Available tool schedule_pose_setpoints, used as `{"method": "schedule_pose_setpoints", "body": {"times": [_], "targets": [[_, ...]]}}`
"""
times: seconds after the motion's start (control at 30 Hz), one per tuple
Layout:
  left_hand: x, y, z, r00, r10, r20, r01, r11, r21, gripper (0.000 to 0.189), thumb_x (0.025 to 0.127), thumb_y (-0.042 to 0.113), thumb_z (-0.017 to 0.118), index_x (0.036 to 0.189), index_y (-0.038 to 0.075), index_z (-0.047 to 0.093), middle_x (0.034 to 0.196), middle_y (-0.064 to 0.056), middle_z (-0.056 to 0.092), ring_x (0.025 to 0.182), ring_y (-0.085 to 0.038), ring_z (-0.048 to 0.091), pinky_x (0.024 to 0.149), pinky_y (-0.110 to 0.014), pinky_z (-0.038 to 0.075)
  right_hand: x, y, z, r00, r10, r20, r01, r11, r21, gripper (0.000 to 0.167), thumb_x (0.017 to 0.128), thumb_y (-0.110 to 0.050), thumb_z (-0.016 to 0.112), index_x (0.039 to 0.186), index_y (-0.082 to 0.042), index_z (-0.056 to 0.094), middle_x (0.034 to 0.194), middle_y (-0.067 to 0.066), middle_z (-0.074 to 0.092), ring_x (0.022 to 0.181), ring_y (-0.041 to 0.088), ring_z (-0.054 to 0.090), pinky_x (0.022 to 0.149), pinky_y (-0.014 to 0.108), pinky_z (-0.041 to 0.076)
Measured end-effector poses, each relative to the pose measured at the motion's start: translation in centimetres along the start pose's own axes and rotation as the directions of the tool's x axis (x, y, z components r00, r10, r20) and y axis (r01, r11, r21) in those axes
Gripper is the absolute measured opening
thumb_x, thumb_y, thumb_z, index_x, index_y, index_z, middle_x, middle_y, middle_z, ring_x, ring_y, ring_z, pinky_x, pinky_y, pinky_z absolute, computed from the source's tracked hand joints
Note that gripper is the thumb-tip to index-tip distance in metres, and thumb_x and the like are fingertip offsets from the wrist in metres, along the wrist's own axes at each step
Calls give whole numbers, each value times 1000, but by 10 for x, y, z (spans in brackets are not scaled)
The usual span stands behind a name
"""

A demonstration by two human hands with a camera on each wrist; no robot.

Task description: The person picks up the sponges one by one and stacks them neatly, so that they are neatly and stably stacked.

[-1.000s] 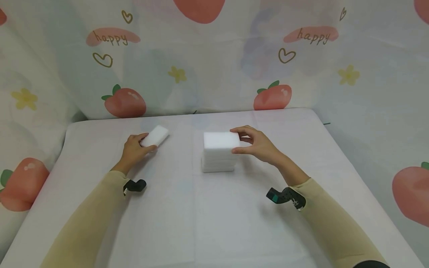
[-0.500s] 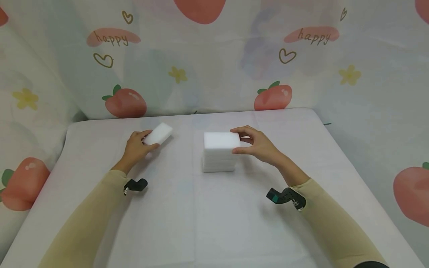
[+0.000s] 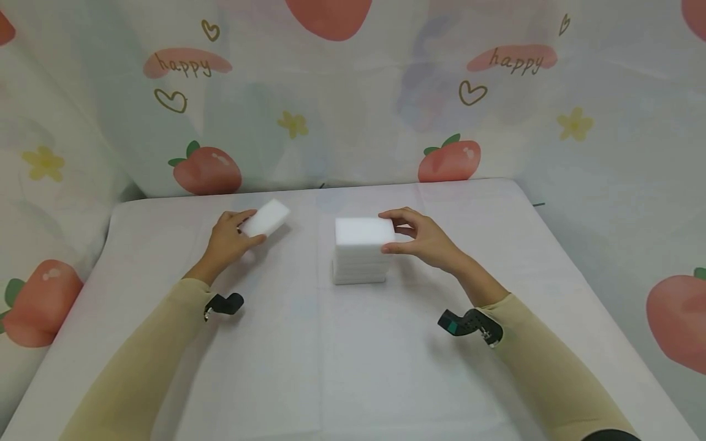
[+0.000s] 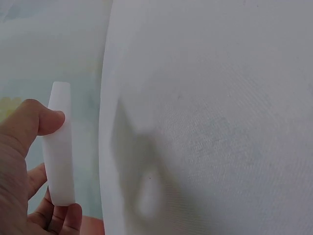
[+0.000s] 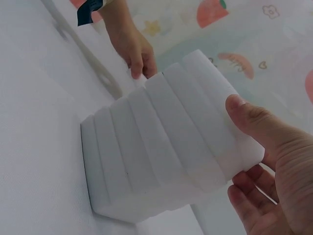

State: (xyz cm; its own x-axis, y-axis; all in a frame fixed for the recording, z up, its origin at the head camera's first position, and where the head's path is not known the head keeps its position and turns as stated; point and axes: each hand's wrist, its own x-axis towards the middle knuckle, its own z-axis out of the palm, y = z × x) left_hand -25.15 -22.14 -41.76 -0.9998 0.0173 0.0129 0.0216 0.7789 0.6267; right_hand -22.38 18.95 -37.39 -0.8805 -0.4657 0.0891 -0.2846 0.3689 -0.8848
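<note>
A stack of white sponge blocks (image 3: 361, 260) stands on the white-covered table, its layers slightly uneven at the sides in the right wrist view. My right hand (image 3: 421, 239) grips the top sponge (image 5: 208, 93) at its right end, thumb on the near face and fingers round the far side. Left of the stack, my left hand (image 3: 226, 239) pinches a single sponge (image 3: 266, 218) between thumb and fingers. That sponge is tilted and casts a shadow on the cloth below. The left wrist view shows its narrow side, with the left thumb (image 4: 51, 121) pressed against it.
A white cloth (image 3: 276, 367) covers the table, whose back edge meets a printed fabric backdrop (image 3: 353, 110). Fabric also hangs along both sides. Black wrist-camera mounts (image 3: 471, 324) stick out from both sleeves.
My left hand has moved a little to the right and away from me with its sponge, coming nearer the stack. The right hand and the stack have stayed in place.
</note>
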Motion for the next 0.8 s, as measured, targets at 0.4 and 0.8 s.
{"method": "schedule_pose_setpoints", "body": {"times": [0.4, 0.8], "targets": [[-1, 16, 0, 995, 95, -6, -95, 995, -32, 69, 84, 24, 77, 144, 7, 48, 134, -25, 43, 117, -39, 49, 99, -53, 47, 1, 2, 1, 1000, 3, -9, -3, 1000, -5, 63, 80, -14, 83, 136, -11, 55, 138, 6, 50, 125, 26, 51, 109, 33, 42], [-7, 36, -5, 988, 156, 9, -155, 986, -67, 69, 83, 24, 79, 144, 8, 50, 131, -21, 45, 113, -36, 53, 97, -51, 49, 1, 2, 0, 1000, 12, -10, -12, 1000, -24, 64, 80, -15, 83, 137, -10, 54, 139, 7, 50, 124, 26, 51, 109, 35, 42]]}}
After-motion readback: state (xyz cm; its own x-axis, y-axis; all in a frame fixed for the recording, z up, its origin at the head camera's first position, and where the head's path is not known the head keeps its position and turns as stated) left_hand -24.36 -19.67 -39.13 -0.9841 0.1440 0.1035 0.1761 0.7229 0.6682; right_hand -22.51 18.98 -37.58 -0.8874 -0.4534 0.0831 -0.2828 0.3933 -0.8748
